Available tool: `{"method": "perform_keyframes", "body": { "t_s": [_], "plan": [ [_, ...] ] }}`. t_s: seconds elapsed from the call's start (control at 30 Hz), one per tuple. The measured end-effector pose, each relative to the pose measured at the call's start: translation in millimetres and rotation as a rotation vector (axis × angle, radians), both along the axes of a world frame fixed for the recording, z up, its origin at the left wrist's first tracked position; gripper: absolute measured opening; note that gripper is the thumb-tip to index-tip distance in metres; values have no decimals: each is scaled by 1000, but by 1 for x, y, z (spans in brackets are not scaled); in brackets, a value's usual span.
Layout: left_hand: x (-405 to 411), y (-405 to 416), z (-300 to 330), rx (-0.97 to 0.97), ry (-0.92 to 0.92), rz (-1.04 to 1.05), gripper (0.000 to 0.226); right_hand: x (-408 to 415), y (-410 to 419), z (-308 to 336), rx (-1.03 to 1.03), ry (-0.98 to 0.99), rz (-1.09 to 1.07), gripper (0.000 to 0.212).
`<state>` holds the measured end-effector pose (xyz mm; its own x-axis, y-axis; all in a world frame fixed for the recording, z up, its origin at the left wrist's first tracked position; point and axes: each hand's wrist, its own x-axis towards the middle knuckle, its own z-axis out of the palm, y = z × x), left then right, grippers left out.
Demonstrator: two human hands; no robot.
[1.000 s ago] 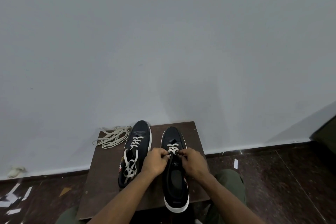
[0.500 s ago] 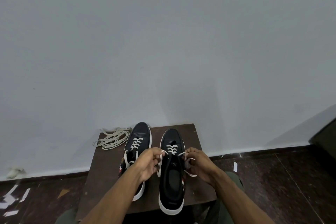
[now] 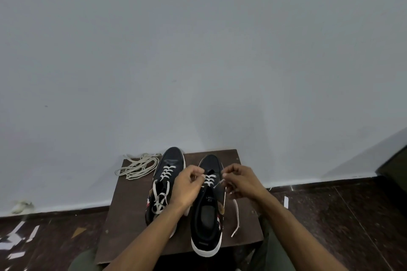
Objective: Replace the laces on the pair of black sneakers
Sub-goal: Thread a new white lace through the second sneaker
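The right-hand black sneaker (image 3: 208,211) sits low in the middle of the frame on a brown board (image 3: 123,215), toe pointing up toward the wall, its white heel rim nearest the camera. A white lace (image 3: 209,179) crosses only its upper eyelets; the tongue and the opening below are bare. The left hand (image 3: 187,187) hangs over the shoe's left edge with fingers curled, thumb and forefinger pinching one end of that lace. The right hand (image 3: 241,180) is at the shoe's right edge, fingers likewise curled and pinching the other end, whose loose tail (image 3: 235,218) trails down over the board to the lower right of the shoe.

Just to the left, partly behind the left forearm, lies the second black sneaker (image 3: 164,185), laced further down, with slack white loops lying over its opening. Upper left of it, at the board's far corner, a bundle of cream laces (image 3: 138,166) lies in a loose heap, partly over the edge.

Beyond the board a pale grey wall (image 3: 198,50) fills most of the frame. Dark speckled floor (image 3: 330,226) runs along the bottom, with white paper scraps (image 3: 19,233) at lower left
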<state>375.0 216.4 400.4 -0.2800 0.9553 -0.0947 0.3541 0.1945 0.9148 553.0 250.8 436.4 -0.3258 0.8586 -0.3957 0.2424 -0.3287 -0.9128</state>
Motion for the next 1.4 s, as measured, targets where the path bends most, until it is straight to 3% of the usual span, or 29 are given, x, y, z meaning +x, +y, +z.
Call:
{"method": "perform_keyframes", "body": {
  "t_s": [0.1,0.27,0.33,0.53,0.73,0.9,1.0,1.13,1.23,1.4],
  "plan": [
    [10,-2,10,81,21,-189,18,4,6,27,-49,201,-26,7],
    [32,-8,26,37,-321,-320,29,-5,9,57,-141,375,-47,9],
    [36,-9,28,48,-352,-299,32,-10,7,61,-191,417,-51,12],
    [27,-7,36,146,-294,-170,15,-15,5,73,-231,531,-93,15],
    [26,-6,44,226,-221,-273,12,-21,5,83,-217,549,-62,16],
    [23,-2,42,243,-237,-156,11,-19,9,84,-205,531,-129,17],
    [14,2,39,237,-101,-183,3,-13,11,81,-204,510,-175,18],
    [6,6,34,186,115,-274,18,-10,11,75,-206,489,-215,14],
    [-3,9,24,210,226,-280,9,-9,12,71,-194,492,-247,13],
    [-29,3,17,89,156,-217,20,8,22,51,-172,505,-414,12]
  ]
}}
